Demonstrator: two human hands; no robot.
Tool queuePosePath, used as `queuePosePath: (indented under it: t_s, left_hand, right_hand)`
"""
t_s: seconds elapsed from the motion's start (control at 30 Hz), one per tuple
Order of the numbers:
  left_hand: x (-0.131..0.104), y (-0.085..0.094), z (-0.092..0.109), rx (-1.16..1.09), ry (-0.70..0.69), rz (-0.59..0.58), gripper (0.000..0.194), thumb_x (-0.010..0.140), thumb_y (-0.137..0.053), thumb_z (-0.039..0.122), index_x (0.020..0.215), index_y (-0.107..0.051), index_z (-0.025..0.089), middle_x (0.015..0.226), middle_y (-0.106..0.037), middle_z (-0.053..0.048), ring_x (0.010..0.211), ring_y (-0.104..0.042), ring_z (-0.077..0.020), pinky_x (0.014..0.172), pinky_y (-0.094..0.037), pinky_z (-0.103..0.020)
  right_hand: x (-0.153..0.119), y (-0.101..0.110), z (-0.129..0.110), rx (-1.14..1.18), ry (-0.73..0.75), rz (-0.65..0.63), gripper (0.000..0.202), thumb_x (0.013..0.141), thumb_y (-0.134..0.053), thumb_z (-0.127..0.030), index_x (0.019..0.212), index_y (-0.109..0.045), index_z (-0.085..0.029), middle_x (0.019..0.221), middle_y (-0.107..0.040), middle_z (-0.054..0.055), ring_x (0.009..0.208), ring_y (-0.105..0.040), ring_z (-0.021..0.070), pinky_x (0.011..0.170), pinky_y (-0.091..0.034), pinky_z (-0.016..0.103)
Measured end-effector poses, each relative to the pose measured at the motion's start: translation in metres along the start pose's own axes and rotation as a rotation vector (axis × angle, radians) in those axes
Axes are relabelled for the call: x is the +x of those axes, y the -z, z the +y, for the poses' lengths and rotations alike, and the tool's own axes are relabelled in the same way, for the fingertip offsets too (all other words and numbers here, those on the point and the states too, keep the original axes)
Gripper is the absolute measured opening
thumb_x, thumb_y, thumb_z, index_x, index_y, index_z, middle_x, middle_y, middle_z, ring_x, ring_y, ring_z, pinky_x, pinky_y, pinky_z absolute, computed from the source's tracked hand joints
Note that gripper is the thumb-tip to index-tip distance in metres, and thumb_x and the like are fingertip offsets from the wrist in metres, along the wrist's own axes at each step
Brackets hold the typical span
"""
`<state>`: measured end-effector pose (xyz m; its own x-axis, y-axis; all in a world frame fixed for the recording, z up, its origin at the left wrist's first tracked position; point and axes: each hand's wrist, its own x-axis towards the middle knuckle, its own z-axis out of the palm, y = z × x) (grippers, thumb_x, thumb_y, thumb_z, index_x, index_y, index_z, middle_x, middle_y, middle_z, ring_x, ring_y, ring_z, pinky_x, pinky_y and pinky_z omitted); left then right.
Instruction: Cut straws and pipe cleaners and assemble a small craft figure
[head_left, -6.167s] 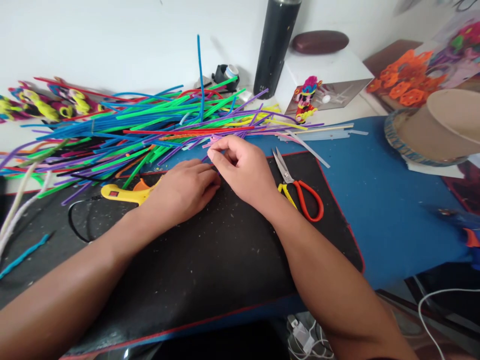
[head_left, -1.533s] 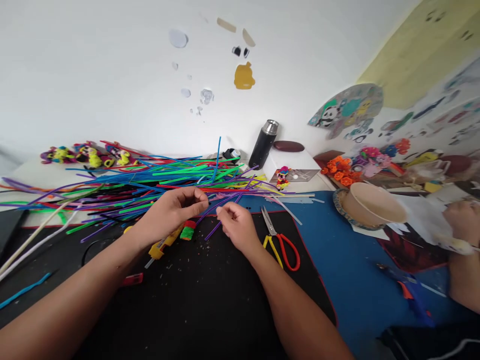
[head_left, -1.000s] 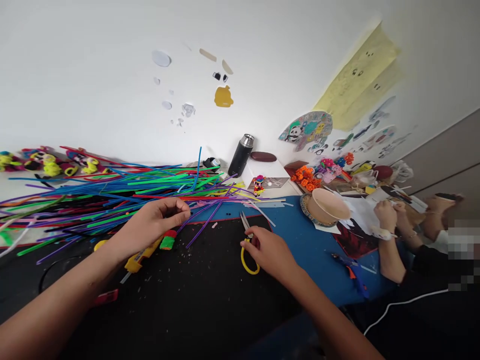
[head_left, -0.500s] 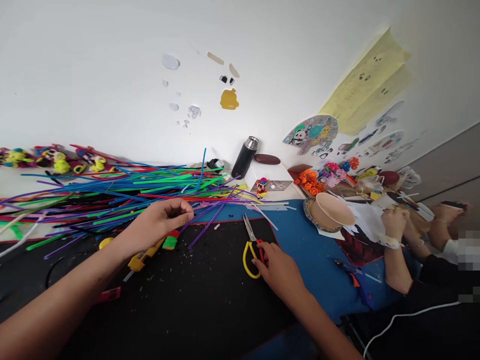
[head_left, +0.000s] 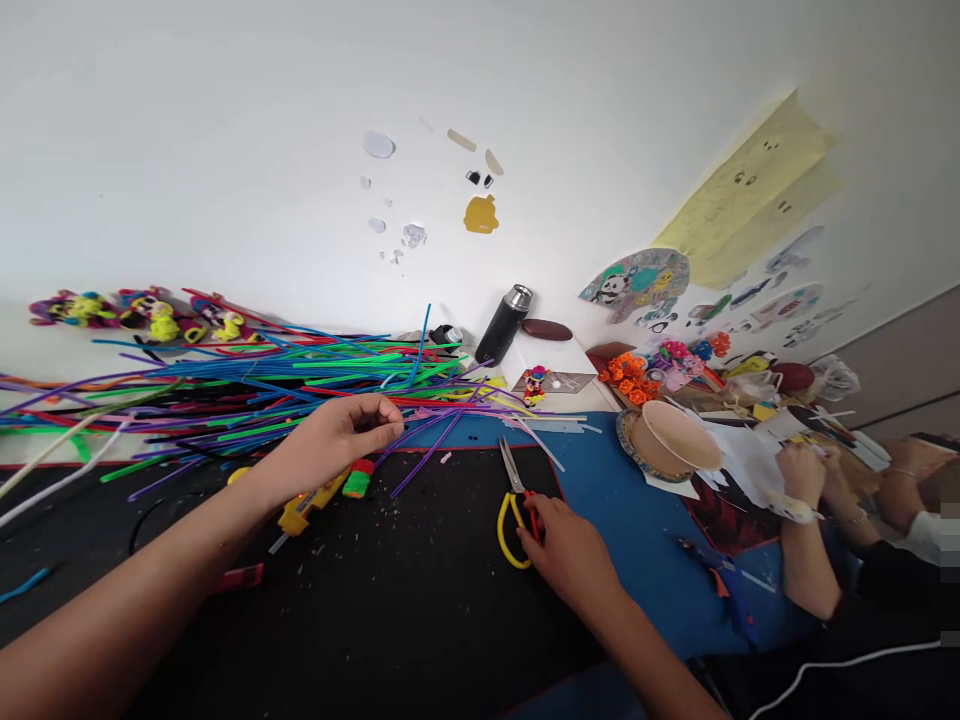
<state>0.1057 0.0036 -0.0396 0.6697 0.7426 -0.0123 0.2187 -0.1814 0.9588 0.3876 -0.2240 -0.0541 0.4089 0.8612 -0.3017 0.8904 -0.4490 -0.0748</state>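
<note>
My left hand (head_left: 356,437) hovers over the near edge of the pipe cleaners (head_left: 285,375), thumb and forefinger pinched together. Whatever may be between the fingertips is too small to make out. Below it on the black mat lie a yellow glue gun (head_left: 307,505) and a small red and green fuzzy piece (head_left: 358,479). My right hand (head_left: 568,545) is closed on the red handle of a pair of scissors (head_left: 514,500). The scissors rest on the mat, blades pointing away from me, with the yellow handle loop uncovered.
Against the wall stands a black flask (head_left: 504,328) beside a white box (head_left: 551,355), with a small doll (head_left: 535,385) in front. To the right are a paper bowl (head_left: 679,437), a blue glue gun (head_left: 724,585) and a co-worker's hands (head_left: 806,475). Fuzzy dolls (head_left: 161,318) lie at the back left.
The whole view has shifted, so things sit slightly further right and lower. My left hand keeps its pinch and my right hand stays on the scissors.
</note>
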Motion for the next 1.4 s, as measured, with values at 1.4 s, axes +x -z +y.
queuePosePath:
  t_s: [1.4]
  left_hand:
    - [-0.003, -0.005, 0.015, -0.605, 0.225, -0.079, 0.047, 0.063, -0.106, 0.052, 0.082, -0.079, 0.019, 0.106, -0.083, -0.009, 0.098, -0.077, -0.0224, 0.087, -0.064, -0.03]
  right_hand:
    - [0.034, -0.037, -0.141, 1.915, 0.419, -0.392, 0.058, 0.093, -0.085, -0.07, 0.118, -0.066, -0.021, 0.08, -0.071, 0.001, 0.052, -0.058, 0.0114, 0.047, -0.045, 0.022]
